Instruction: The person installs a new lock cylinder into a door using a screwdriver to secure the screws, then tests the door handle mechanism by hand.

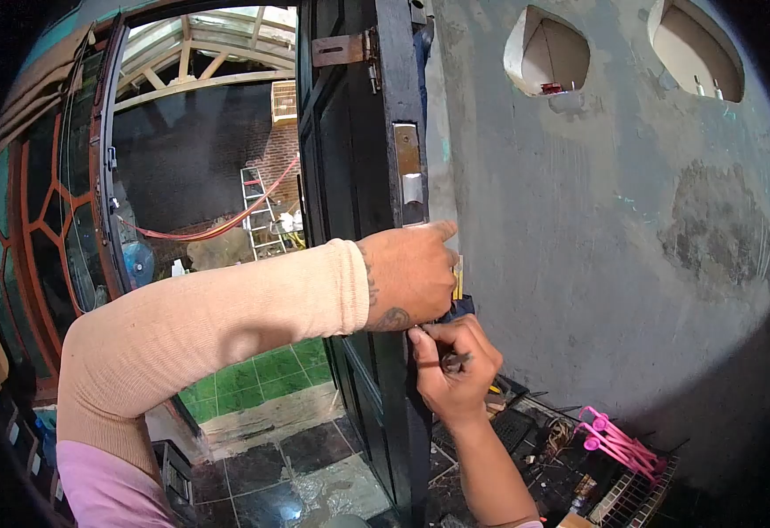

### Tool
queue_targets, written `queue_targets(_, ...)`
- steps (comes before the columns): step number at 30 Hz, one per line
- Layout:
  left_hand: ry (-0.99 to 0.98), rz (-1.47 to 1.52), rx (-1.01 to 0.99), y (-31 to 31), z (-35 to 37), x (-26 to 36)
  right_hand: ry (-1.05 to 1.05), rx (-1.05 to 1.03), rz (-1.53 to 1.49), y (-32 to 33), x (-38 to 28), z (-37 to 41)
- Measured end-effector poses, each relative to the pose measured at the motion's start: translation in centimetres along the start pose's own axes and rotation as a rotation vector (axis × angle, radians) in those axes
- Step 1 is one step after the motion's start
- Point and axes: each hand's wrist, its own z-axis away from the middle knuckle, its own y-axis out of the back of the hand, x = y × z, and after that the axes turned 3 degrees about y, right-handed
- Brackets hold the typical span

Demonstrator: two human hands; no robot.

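A dark wooden door stands open, its narrow edge facing me. Set into that edge is a metal lock plate, with a pale strip at its lower end. Across the door edge, below the plate, lies my left hand, in a beige sleeve; one finger points right and the others curl out of sight, so what they grip is hidden. Just below it my right hand is closed in a pinch against the door edge. A small dark piece shows in its curled fingers, too small to name. Behind the hands a yellow strip is partly visible.
A rusty hasp juts from the door's upper part. The grey plastered wall stands right. Pink-handled items, a wire basket and scattered clutter cover the floor there. Through the doorway are a ladder and green tiles.
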Motion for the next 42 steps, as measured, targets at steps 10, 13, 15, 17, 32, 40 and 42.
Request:
queue_targets(10,0.003,-0.038,-0.015,-0.4,-0.5,-0.1,0.117,0.071,-0.012,-0.1,0.9,0.5)
queue_targets(13,0.003,-0.053,-0.009,-0.2,-0.3,0.0,0.114,0.049,0.004,-0.2,1.0,0.3)
queue_targets(15,-0.004,-0.045,-0.003,-0.4,-0.2,-0.1,0.095,0.020,0.028,-0.1,0.8,0.0)
queue_targets(17,-0.004,-0.037,-0.004,-0.5,-0.2,-0.1,0.055,0.030,0.006,-0.2,0.2,0.0)
queue_targets(32,0.002,-0.076,0.110,-1.1,-0.7,-0.1,-0.528,0.356,-0.682,4.9,-2.9,1.7)
queue_targets(40,0.009,-0.119,0.086,-1.1,-0.8,0.0,-0.698,0.428,-0.791,7.3,-6.0,4.1)
queue_targets(42,0.005,-0.109,0.070,-0.7,-0.6,-0.1,-0.738,0.452,-0.821,8.0,-6.4,3.9)
